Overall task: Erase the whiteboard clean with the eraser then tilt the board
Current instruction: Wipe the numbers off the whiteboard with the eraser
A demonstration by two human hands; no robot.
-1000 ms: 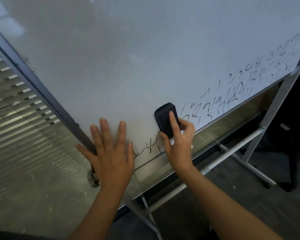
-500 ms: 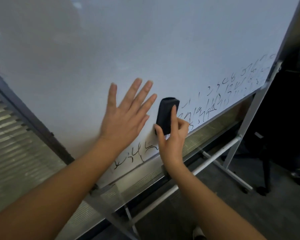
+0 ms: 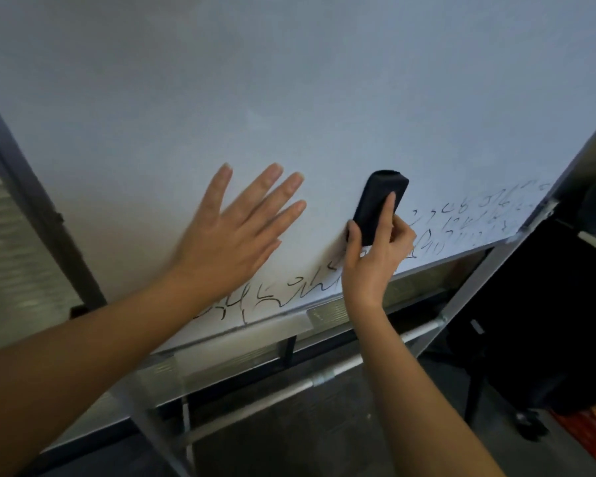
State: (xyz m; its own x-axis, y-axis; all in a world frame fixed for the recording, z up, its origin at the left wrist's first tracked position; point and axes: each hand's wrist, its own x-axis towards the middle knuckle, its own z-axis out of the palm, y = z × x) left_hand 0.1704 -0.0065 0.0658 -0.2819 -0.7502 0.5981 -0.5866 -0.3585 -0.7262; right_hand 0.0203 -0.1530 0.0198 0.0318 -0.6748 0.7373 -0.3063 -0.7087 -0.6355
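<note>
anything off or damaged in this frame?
Nothing damaged. Only leftovers: black marker scribbles still line the whiteboard bottom edge, left and right of the eraser gripped by the right hand. Left hand lies flat on the board.

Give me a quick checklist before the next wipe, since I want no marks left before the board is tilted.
1. Eraser gripped: ok, the right hand holds it with fingers curled round it.
2. Eraser flat on the whiteboard: cannot tell; it seems to lie against the surface.
3. Board braced: ok, the left hand is spread open on it.
4. Writing to the right of the eraser: not ok, rows of it remain.
5. Scribbles along the bottom edge below the left hand: not ok, unerased.
6. Ready to tilt: not ok.
</note>
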